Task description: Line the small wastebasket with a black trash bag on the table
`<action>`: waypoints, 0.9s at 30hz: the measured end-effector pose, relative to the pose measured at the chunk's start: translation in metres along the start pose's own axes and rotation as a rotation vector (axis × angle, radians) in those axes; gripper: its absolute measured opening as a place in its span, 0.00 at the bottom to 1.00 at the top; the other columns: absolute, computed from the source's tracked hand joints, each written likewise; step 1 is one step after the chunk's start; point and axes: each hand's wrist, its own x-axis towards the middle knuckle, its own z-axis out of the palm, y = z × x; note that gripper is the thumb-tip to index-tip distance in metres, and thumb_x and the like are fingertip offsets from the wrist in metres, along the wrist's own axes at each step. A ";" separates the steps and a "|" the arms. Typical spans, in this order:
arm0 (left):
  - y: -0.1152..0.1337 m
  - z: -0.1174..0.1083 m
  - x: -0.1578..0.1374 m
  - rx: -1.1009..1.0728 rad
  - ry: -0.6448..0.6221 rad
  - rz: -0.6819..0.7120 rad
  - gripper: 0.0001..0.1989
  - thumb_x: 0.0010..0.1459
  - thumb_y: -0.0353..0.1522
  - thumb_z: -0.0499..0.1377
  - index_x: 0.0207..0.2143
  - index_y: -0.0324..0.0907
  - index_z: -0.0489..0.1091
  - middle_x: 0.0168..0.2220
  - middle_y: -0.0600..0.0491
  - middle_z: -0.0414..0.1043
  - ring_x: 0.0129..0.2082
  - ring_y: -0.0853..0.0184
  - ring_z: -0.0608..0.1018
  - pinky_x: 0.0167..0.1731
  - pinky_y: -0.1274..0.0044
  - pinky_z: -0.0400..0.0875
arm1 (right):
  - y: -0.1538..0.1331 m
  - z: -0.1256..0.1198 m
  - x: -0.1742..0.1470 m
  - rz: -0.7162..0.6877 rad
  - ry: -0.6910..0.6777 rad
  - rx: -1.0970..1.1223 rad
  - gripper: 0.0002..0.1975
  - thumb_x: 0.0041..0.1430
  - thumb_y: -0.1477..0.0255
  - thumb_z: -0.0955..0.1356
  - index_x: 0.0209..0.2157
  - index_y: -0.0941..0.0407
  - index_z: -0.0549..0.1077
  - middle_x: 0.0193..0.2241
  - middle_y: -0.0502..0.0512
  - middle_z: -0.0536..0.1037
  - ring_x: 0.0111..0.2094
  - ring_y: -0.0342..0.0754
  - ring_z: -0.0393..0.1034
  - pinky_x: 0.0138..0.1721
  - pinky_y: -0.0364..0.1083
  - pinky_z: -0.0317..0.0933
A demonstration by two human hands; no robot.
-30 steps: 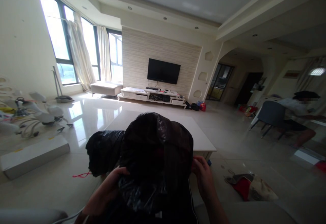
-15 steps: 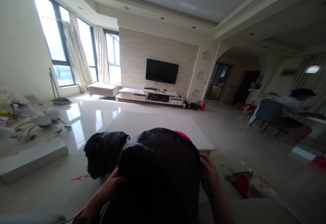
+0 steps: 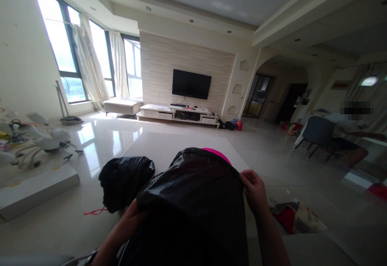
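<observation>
From where I stand, the biggest thing near the person is the low pale worktop [image 3: 175, 141], spread out just in front, a broad flat place within easy reach of someone sitting down. Further right, another person [image 3: 347, 133] sits on a dark chair [image 3: 319, 133], well apart from all this.

Next comes the black plastic bag [image 3: 199, 201], or what looks like one, filling the space between the person's arms. It lies toward the body, in front of the chest, probably so that both sides can be got at evenly; what supports it underneath I can't see. Over to the left, a long white box [image 3: 39, 191] lies out of the way of the elbows. A smaller black bundle [image 3: 123, 181] sits just beside the held plastic, near enough to reach.

Then the hands. The right hand [image 3: 254, 187] pinches the upper right edge between thumb and fingers, which seems to draw that edge straight. The left hand [image 3: 134, 215] grasps the opposite side, lower down, its fingertips lost in the dark folds; held apart like this, the two presumably keep the plastic spread.

Smaller again, a bright pink curve [image 3: 216, 156] peeks past the top edge, mostly hidden. Last, a thin red tie [image 3: 95, 212] trails from the smaller bundle.
</observation>
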 end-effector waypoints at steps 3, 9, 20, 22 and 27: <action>0.004 0.002 -0.002 -0.012 -0.005 -0.008 0.19 0.31 0.22 0.73 0.29 0.47 0.79 0.34 0.49 0.81 0.57 0.36 0.75 0.61 0.53 0.69 | 0.002 -0.001 0.004 -0.012 0.056 0.010 0.20 0.50 0.53 0.78 0.33 0.55 0.77 0.29 0.50 0.77 0.33 0.48 0.70 0.35 0.46 0.63; 0.003 0.007 -0.002 -0.050 -0.035 -0.007 0.20 0.33 0.23 0.74 0.32 0.46 0.80 0.37 0.47 0.81 0.59 0.38 0.74 0.61 0.54 0.68 | -0.009 0.004 0.009 -0.027 -0.051 -0.034 0.23 0.48 0.55 0.80 0.39 0.55 0.77 0.32 0.52 0.78 0.35 0.50 0.72 0.39 0.48 0.66; -0.020 0.004 0.004 0.075 -0.075 -0.060 0.20 0.42 0.32 0.70 0.42 0.43 0.79 0.41 0.50 0.80 0.47 0.48 0.78 0.48 0.62 0.73 | -0.009 0.005 -0.020 -0.133 0.116 -0.113 0.20 0.62 0.51 0.69 0.35 0.55 0.77 0.36 0.57 0.79 0.38 0.52 0.72 0.35 0.47 0.64; -0.016 0.009 0.002 0.069 -0.062 -0.071 0.20 0.42 0.31 0.69 0.42 0.43 0.77 0.40 0.50 0.79 0.45 0.51 0.78 0.46 0.64 0.73 | -0.009 0.009 -0.038 -0.078 0.025 -0.054 0.22 0.61 0.48 0.69 0.36 0.54 0.78 0.36 0.57 0.79 0.37 0.52 0.71 0.30 0.45 0.63; 0.003 0.023 -0.007 0.049 -0.063 -0.047 0.12 0.40 0.32 0.65 0.31 0.42 0.74 0.31 0.54 0.75 0.35 0.58 0.75 0.37 0.68 0.72 | 0.000 0.026 -0.062 0.040 -0.258 -0.088 0.29 0.57 0.47 0.74 0.52 0.52 0.77 0.46 0.59 0.82 0.47 0.58 0.76 0.41 0.49 0.71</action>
